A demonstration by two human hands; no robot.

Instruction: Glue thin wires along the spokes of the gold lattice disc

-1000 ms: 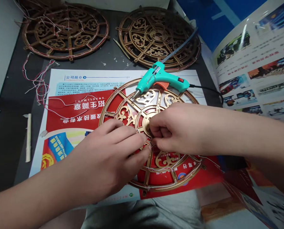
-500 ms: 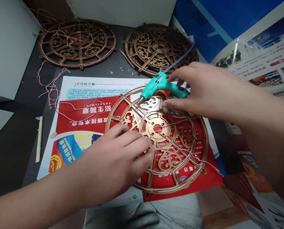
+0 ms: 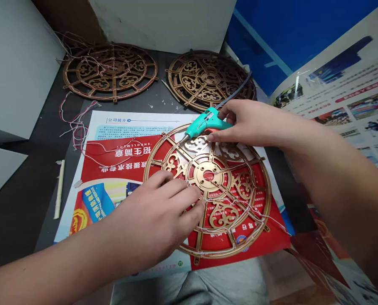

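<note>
Four left fingers (image 3: 184, 198) lie stretched and close together, their tips pressing a thin wire (image 3: 214, 200) onto the gold fretwork disc (image 3: 208, 176) at 7 o'clock of its hub. The left hand (image 3: 153, 220) lies flat across the disc's 8 o'clock edge. Right fingers (image 3: 222, 136) are wrapped tight around a teal glue gun (image 3: 206, 122), which the right hand (image 3: 249, 123) holds over the disc's 12 o'clock rim, nozzle aimed toward 8 o'clock. Under the disc lies a red poster (image 3: 112, 165) on the dark tabletop (image 3: 17, 212). Loose red and white wires (image 3: 77, 127) trail at the poster's 10 o'clock corner and a pale glue stick (image 3: 59, 188) lies at its 9 o'clock. At 12 o'clock sit a wired dark disc (image 3: 111, 72) and, beside it, a bare dark disc (image 3: 209, 78). An open brochure (image 3: 335, 93) leans at 3 o'clock
</note>
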